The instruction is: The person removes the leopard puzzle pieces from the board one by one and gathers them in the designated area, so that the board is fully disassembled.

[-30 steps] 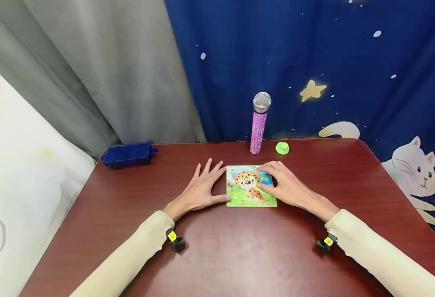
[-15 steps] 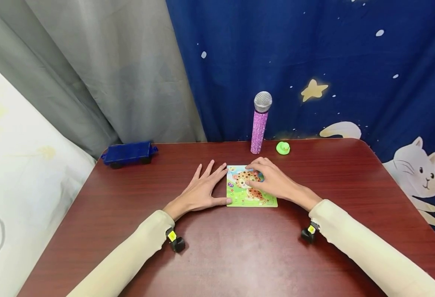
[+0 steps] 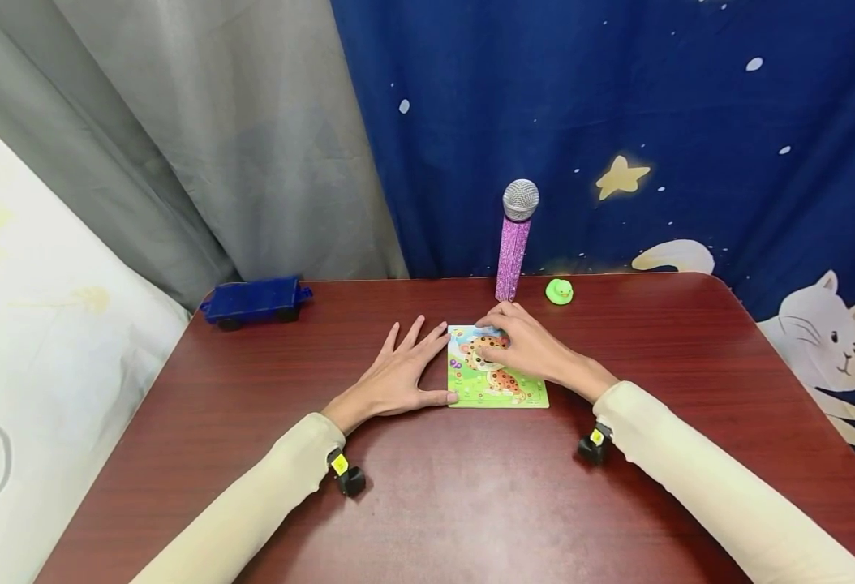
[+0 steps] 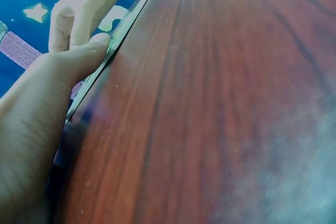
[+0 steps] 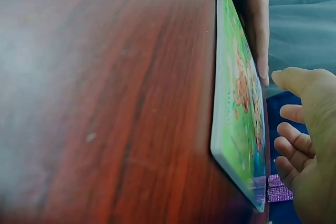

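A thin square board (image 3: 471, 389) with a cartoon spotted leopard on green and blue lies flat on the table, mid-frame in the head view. My left hand (image 3: 397, 377) rests at its left side, fingers spread straight. Its thumb touches the board's lower left edge, as the left wrist view also shows. Over the upper right part of the board is my right hand (image 3: 533, 349), its fingers loosely bent. The right wrist view shows nothing between those fingers and thumb (image 5: 286, 80); whether they touch the board I cannot tell. The hand hides the board's upper right.
Behind the board a microphone (image 3: 513, 251) with a glittery pink handle stands upright. A small green rubber duck (image 3: 560, 292) sits to its right near the far edge. A blue toy wagon (image 3: 255, 300) is at the far left corner. Curtains (image 3: 464, 130) hang behind the dark red table (image 3: 457, 503).
My right hand has moved left across the board, from its right edge to over the leopard's head. My left hand stays in place. The whole head view has shifted slightly.
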`<action>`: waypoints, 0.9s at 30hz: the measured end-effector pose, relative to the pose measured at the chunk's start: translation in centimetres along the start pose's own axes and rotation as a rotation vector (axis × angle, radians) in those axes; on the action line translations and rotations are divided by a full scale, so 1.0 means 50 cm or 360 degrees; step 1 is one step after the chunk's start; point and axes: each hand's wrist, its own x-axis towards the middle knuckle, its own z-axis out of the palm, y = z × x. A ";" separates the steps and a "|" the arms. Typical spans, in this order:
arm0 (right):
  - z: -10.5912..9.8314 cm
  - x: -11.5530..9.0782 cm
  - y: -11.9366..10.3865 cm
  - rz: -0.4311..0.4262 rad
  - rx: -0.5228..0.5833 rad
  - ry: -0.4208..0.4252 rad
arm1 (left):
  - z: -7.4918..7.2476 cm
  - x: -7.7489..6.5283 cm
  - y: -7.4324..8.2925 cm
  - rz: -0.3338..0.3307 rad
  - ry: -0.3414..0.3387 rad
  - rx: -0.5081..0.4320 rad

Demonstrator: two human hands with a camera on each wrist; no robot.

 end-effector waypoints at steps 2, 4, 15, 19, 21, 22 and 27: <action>0.001 0.005 -0.002 -0.0022 -0.0005 0.0005 | 0.000 0.000 0.000 -0.0001 -0.0007 0.0002; 0.001 0.009 -0.003 -0.0034 0.0003 0.0001 | -0.001 0.001 0.001 0.0001 -0.0012 0.0008; 0.006 0.020 -0.001 0.0019 0.0037 -0.0056 | -0.002 -0.001 0.002 0.0006 -0.0052 0.0037; 0.006 0.023 -0.001 0.0036 0.0045 -0.0070 | -0.001 0.000 0.001 0.0002 -0.0053 0.0052; 0.006 0.025 0.000 0.0048 0.0043 -0.0081 | -0.001 0.000 0.000 0.0002 -0.0050 0.0062; 0.006 0.027 0.001 0.0053 0.0043 -0.0085 | -0.001 0.001 0.000 0.0000 -0.0050 0.0064; 0.006 0.031 0.003 0.0052 0.0047 -0.0104 | 0.000 0.000 0.000 -0.0001 -0.0050 0.0070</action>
